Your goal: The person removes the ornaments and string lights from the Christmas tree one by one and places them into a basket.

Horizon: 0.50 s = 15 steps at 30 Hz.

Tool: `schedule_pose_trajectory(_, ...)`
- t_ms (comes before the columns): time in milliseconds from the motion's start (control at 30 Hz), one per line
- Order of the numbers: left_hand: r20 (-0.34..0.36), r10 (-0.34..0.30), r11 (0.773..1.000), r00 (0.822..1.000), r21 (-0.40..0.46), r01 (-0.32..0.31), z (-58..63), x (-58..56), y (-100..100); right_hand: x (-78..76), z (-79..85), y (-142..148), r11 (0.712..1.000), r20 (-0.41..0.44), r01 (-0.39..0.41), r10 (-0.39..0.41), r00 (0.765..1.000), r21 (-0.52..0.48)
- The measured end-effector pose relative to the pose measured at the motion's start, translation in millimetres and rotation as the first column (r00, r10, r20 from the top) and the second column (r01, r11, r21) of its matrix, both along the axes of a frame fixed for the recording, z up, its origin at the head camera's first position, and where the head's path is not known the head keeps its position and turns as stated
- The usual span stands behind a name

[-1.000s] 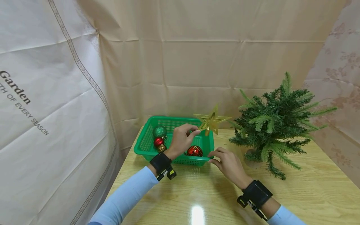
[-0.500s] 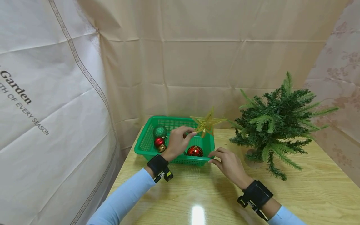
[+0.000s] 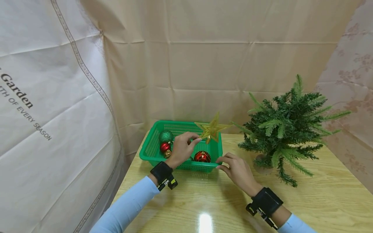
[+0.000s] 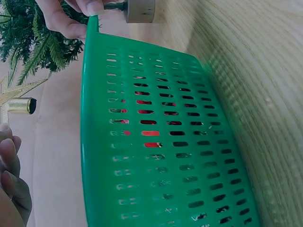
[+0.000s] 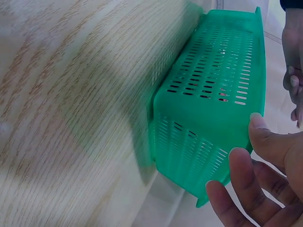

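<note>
My left hand (image 3: 182, 149) pinches one point of a gold star tree topper (image 3: 212, 130) and holds it above the green plastic basket (image 3: 182, 165). The left wrist view shows the topper's hollow round socket (image 4: 21, 105). At the basket's front right corner, my right hand (image 3: 238, 171) grips the rim between thumb (image 5: 261, 128) and fingers. Inside the basket, a glittery green ball (image 3: 165, 136), a shiny red ball (image 3: 164, 147) and a small gold ornament (image 3: 167, 153) lie on the left. A red ball with gold bands (image 3: 202, 156) lies on the right, partly behind the front rim.
A small artificial Christmas tree (image 3: 285, 126) stands to the right of the basket on a round base (image 3: 262, 163). Everything rests on a light wooden table (image 3: 233, 207). Beige cloth (image 3: 209, 64) hangs behind, and white printed cloth (image 3: 58, 145) hangs at the left.
My left hand has shifted left and slightly down with the star topper, which is now more over the basket. The right hand stays at the basket's corner.
</note>
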<state>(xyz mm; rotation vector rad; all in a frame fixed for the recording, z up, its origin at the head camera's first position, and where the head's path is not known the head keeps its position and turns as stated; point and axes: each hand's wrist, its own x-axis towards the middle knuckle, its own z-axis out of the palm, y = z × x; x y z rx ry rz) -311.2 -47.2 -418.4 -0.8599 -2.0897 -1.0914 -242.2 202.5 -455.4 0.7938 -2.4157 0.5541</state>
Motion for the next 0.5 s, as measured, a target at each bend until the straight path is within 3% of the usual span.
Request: schedule_pose_trajectory(500,-0.023,0.056,0.998,0.998,-0.015,-0.056,-12.4,3.6,-14,1.8,0.1,-1,1.0,0.015,0.016,-0.016,1.0,0.002)
